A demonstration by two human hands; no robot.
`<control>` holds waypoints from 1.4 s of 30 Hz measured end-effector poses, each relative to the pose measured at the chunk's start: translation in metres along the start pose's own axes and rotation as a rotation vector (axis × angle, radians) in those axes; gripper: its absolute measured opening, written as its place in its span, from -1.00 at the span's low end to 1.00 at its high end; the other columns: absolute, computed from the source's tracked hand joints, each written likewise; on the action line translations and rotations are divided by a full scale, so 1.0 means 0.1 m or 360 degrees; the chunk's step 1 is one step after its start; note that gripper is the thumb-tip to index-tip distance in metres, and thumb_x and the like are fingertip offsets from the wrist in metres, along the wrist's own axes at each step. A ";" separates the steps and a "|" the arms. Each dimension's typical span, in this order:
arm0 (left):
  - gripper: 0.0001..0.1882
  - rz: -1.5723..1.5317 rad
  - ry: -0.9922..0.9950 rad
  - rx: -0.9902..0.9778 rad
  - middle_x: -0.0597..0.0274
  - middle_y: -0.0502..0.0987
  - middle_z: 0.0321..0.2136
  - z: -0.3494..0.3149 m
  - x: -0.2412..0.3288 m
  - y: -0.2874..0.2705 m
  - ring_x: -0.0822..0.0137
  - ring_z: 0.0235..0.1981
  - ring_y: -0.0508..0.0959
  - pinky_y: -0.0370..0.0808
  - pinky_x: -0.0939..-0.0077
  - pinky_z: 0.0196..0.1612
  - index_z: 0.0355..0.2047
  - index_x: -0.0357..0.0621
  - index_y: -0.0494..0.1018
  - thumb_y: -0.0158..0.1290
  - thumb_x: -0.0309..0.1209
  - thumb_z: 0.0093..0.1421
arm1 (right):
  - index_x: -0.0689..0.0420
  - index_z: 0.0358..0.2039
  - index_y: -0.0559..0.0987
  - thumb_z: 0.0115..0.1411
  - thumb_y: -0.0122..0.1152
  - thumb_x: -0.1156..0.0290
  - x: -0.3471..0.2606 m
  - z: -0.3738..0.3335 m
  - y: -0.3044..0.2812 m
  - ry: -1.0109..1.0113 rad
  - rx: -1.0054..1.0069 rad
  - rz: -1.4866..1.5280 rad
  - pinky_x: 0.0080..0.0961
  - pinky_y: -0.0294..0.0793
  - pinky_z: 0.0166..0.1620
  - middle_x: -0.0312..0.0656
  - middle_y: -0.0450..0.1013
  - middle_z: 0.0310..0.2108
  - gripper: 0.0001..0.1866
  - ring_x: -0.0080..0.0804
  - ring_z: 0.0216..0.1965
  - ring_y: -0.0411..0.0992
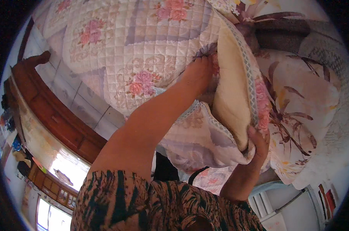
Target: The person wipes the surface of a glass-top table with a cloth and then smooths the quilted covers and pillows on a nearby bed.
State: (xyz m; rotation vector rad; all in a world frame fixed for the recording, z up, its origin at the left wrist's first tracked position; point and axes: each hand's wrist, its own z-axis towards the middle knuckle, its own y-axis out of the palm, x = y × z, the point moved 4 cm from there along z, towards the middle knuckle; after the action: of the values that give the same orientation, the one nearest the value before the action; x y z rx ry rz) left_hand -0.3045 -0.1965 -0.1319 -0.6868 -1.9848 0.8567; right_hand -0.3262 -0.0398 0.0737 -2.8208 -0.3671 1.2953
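A quilted bedspread in pale cream and lilac with pink flowers spreads before me. One part is folded back, showing a plain cream underside and a blue-grey patterned trim. My left hand reaches across to the fold, its curled fingers closed on the cloth and their tips partly hidden in it. Nearer to me on the right, my right hand pinches the trimmed edge between thumb and fingers. A dip in the cloth opens between the two hands.
On the right lies a pillow with brown and orange plant prints. A curved wooden furniture edge runs along the left, beside a grey tiled floor. A bright window shows at the lower left.
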 end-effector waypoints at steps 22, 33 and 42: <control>-0.57 -0.0272 0.0161 0.0610 -0.10 0.40 -0.10 -0.63 -0.09 0.01 -0.04 -0.07 0.40 0.38 0.18 0.01 -0.04 -0.36 0.39 -0.01 -0.42 0.06 | 0.28 0.02 0.43 -0.02 0.26 0.51 0.06 -0.03 0.10 -0.0013 -0.0283 0.0085 -0.49 0.47 -0.10 -0.14 0.50 -0.18 -0.48 -0.42 -0.22 0.50; -0.52 -0.0079 -0.0022 -0.0089 -0.14 0.55 -0.34 -0.26 -0.16 -0.02 0.03 -0.25 0.56 0.50 0.20 -0.15 -0.42 -0.32 0.56 0.14 -0.06 -0.05 | 0.28 0.05 0.41 -0.01 0.24 0.50 0.20 0.01 0.15 0.0045 -0.0355 0.0164 -0.48 0.44 -0.05 -0.12 0.48 -0.13 -0.46 -0.37 -0.17 0.49; -0.43 -0.0288 -0.0306 -0.0395 -0.16 0.53 -0.12 -0.17 -0.31 0.09 0.05 -0.07 0.54 0.44 0.21 0.05 -0.14 -0.31 0.51 0.18 -0.09 -0.04 | 0.27 0.07 0.40 0.00 0.24 0.50 0.30 -0.10 0.31 0.0059 -0.0360 0.0142 -0.49 0.42 -0.05 -0.15 0.47 -0.12 -0.44 -0.39 -0.14 0.47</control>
State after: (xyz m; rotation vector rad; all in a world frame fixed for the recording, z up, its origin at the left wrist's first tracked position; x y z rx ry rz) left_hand -0.2736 -0.2082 -0.1468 -0.5684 -2.3128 0.5916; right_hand -0.2931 -0.0621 0.0546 -3.0766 -0.4159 1.2908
